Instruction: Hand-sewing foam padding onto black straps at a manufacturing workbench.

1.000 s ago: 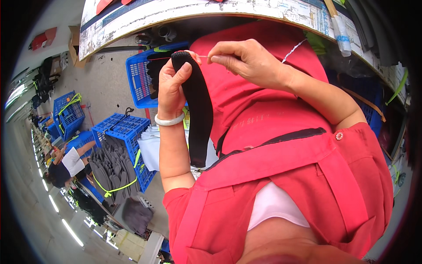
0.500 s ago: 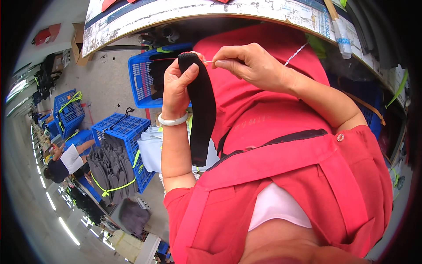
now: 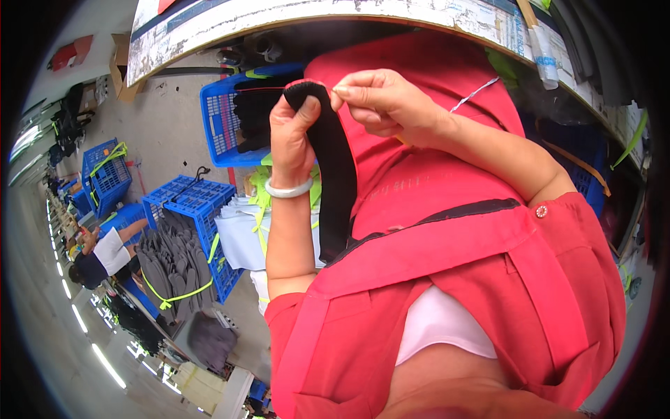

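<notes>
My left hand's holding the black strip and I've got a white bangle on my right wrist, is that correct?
Not quite: the head view shows the white bangle on your left wrist. Your left hand does hold the black strip.

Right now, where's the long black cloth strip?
In the head view, the long black cloth strip is near centre, in the left hand, right of the round white bangle.

This is a textile workshop (blue crates (image 3: pixel 192 192), tied grey cloth pieces (image 3: pixel 174 258)).
</notes>
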### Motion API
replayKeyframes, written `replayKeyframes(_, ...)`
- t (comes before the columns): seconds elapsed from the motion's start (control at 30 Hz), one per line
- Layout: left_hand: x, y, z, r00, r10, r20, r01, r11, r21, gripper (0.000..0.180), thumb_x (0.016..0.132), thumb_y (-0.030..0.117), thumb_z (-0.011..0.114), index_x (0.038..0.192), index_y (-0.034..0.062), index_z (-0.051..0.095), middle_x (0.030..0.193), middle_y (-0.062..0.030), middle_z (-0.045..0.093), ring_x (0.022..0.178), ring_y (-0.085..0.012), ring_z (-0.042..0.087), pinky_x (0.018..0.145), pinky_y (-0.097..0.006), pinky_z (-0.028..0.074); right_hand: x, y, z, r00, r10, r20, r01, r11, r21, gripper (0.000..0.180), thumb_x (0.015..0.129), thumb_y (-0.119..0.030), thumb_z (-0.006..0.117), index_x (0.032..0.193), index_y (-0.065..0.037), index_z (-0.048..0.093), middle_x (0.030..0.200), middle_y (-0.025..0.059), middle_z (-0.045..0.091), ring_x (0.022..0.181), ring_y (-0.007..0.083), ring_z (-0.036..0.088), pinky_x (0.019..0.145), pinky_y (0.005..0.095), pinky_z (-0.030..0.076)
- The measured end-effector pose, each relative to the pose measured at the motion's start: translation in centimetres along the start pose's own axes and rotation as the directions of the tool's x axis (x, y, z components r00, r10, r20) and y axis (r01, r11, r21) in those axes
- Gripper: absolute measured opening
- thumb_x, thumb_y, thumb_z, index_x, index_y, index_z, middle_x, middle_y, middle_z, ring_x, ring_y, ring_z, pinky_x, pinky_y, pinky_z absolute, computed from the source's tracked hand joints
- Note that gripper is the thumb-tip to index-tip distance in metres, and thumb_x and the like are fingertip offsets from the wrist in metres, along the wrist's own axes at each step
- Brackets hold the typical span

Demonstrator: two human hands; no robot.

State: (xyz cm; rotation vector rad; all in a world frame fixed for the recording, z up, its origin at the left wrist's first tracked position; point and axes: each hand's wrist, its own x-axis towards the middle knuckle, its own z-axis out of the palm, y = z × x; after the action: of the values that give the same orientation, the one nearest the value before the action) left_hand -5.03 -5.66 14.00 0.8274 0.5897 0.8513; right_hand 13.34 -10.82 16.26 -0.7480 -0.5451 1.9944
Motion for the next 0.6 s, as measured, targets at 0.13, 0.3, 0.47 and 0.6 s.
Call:
replayKeyframes(0.13, 0.3, 1.3, -0.3, 0.998, -0.059, -0.005, 0.059, 0.997, 0.057, 0.023, 0.089, 0.017, 0.068, 0.104, 0.0006, 0.063, 0.093, -0.0056, 0.066, 0.087, -0.0121, 0.061, 0.082, -0.025, 0.047, 0.8, -1.3, -0.7, 0.999, -0.026, 0.028, 0.033, 0.963, -0.267, 0.024, 0.098, -0.026, 0.053, 0.094, -0.005, 0.064, 0.057, -0.0064, 0.04, 0.045, 0.0007, 0.029, 0.04, 0.0184, 0.022)
replayKeyframes(0.3, -0.4, 1.6, -1.6, 1.0, -0.021, 0.019, 0.016, 0.977, 0.211, 0.029, 0.088, 0.025, 0.069, 0.101, -0.001, 0.063, 0.092, -0.0038, 0.063, 0.084, -0.0101, 0.058, 0.08, -0.022, 0.044, -0.3, -1.6, -0.5, 0.995, -0.069, 0.077, 0.101, 0.808, -0.58, 0.024, 0.097, -0.024, 0.053, 0.094, -0.004, 0.065, 0.061, -0.0048, 0.044, 0.055, 0.0032, 0.038, 0.05, 0.0207, 0.032)
replayKeyframes(0.47, -0.2, 2.0, -2.5, 0.999, -0.015, -0.039, 0.019, 0.994, 0.104, 0.028, 0.088, 0.024, 0.069, 0.1, -0.0002, 0.063, 0.094, -0.0053, 0.062, 0.087, -0.0122, 0.057, 0.083, -0.024, 0.043, -1.3, -2.1, -1.4, 0.979, -0.205, -0.016, 0.146, 0.745, -0.651, 0.023, 0.097, -0.02, 0.053, 0.093, -0.001, 0.065, 0.061, -0.0034, 0.045, 0.057, 0.0044, 0.04, 0.052, 0.0229, 0.034)
replayKeyframes(0.6, -0.3, 1.5, -1.5, 1.0, 0.001, 0.006, -0.002, 0.99, 0.14, 0.027, 0.087, 0.024, 0.07, 0.099, -0.0004, 0.063, 0.096, -0.0063, 0.062, 0.089, -0.0141, 0.057, 0.085, -0.026, 0.042, -0.5, -1.7, -0.1, 0.981, -0.194, 0.023, 0.166, 0.763, -0.624, 0.025, 0.096, -0.021, 0.054, 0.094, 0.002, 0.064, 0.063, -0.001, 0.045, 0.058, 0.0061, 0.041, 0.053, 0.0241, 0.035)
